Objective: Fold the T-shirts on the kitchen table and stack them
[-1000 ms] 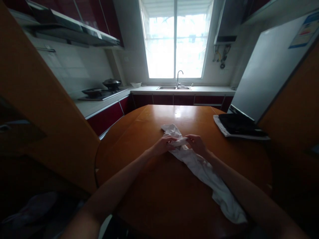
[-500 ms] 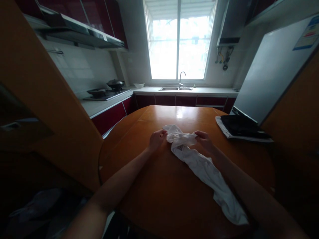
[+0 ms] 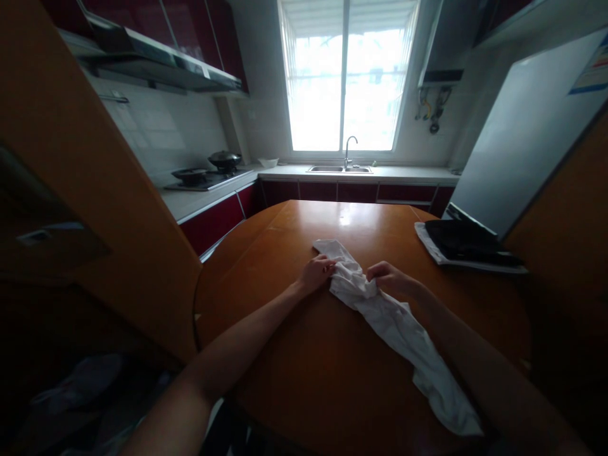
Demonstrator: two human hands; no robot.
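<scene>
Hands on a long white cloth (image 3: 389, 323) lying diagonally across a round wooden table (image 3: 308, 361), left hand (image 3: 314, 273) pinching its far bunched end, right hand (image 3: 387, 277) closed on folds just beside, dark folded stack (image 3: 468, 244) at the table's right edge.

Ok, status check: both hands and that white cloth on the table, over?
Left hand and right hand both gripping the far end of the white cloth. Cloth stretched out across the wooden table. Dark folded stack off right, not in the way.
</scene>
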